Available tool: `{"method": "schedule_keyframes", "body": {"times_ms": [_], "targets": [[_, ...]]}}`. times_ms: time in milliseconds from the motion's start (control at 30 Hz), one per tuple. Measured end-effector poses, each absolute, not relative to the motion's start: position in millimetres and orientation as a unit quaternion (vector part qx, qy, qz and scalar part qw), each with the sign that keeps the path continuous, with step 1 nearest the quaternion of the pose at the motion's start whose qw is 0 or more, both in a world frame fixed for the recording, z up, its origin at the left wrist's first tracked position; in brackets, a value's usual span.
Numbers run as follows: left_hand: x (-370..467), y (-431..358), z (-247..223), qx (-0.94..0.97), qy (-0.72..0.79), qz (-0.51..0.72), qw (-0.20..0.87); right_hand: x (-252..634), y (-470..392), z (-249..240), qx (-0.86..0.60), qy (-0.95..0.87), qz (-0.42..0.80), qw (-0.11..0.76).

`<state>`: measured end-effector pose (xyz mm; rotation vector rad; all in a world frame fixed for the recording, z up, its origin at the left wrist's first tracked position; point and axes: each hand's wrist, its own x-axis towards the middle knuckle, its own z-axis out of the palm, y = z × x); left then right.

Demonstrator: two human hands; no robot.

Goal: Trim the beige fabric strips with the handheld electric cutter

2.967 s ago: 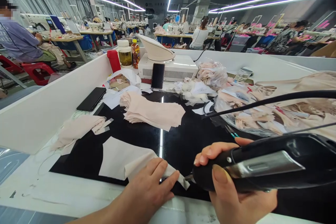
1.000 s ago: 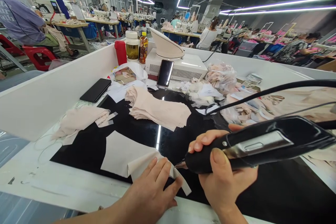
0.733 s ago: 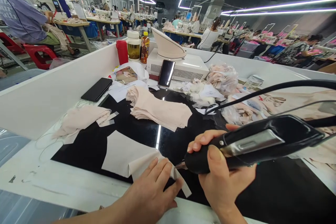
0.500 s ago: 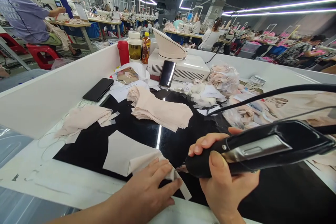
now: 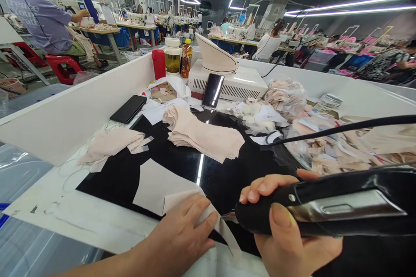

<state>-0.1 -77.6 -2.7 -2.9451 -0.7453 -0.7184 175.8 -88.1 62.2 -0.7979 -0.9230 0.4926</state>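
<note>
A pale beige fabric piece (image 5: 152, 186) lies on the black work surface (image 5: 221, 186), its near part folded over. My left hand (image 5: 182, 229) bears down on the folded part with curled fingers; a narrow strip sticks out past the fingertips. My right hand (image 5: 292, 246) is wrapped round a thick black corded hand tool (image 5: 344, 207) with a silver lever on its side. The tool's thin metal tip (image 5: 230, 217) points left at the strip beside my left fingers. Whether it touches the fabric, I cannot tell.
A stack of beige fabric pieces (image 5: 204, 138) lies farther back, a crumpled bundle (image 5: 113, 145) to its left. A phone (image 5: 213, 91) leans on a white machine (image 5: 227, 80). Bagged scraps (image 5: 338, 143) fill the right side; a black cable (image 5: 344, 128) crosses above them. White walls (image 5: 71, 121) border the table.
The view has shifted slightly, so things appear farther right. My right hand and the tool have come a little nearer to me. The strip's free end now looks more curled.
</note>
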Motion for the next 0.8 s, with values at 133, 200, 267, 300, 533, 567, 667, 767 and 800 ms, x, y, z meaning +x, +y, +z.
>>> {"method": "schedule_keyframes", "body": {"times_ms": [133, 200, 267, 300, 533, 567, 667, 767, 800], "targets": [[-2.2, -79.6, -9.8, -0.946, -0.233, -0.226, 0.014, 175.7, -89.2, 61.8, -0.374, -0.429, 0.227, 0.79], [-3.5, -80.2, -12.1, -0.947, -0.231, -0.221, 0.016, 175.8, -89.5, 61.4, -0.379, -0.431, 0.219, 0.789], [-4.5, -81.0, -13.6, -0.947, -0.233, -0.223, 0.016, 175.9, -90.1, 60.7, -0.384, -0.433, 0.215, 0.787], [-4.9, -81.4, -14.0, -0.946, -0.235, -0.221, 0.013, 175.9, -90.7, 60.3, -0.385, -0.434, 0.215, 0.786], [-6.7, -83.5, -16.5, -0.945, -0.237, -0.226, 0.01, 174.2, -93.6, 61.1, -0.387, -0.433, 0.216, 0.785], [-7.0, -83.1, -17.4, -0.945, -0.237, -0.225, 0.01, 173.5, -92.6, 61.9, -0.387, -0.432, 0.216, 0.786], [-8.3, -80.6, -20.3, -0.948, -0.233, -0.215, 0.001, 170.2, -86.5, 64.4, -0.382, -0.425, 0.21, 0.793], [-8.7, -78.3, -20.6, -0.95, -0.233, -0.208, -0.012, 167.0, -79.6, 66.0, -0.376, -0.416, 0.209, 0.801], [-8.4, -78.0, -19.8, -0.95, -0.233, -0.208, -0.016, 166.4, -77.9, 66.0, -0.376, -0.415, 0.213, 0.801]]}}
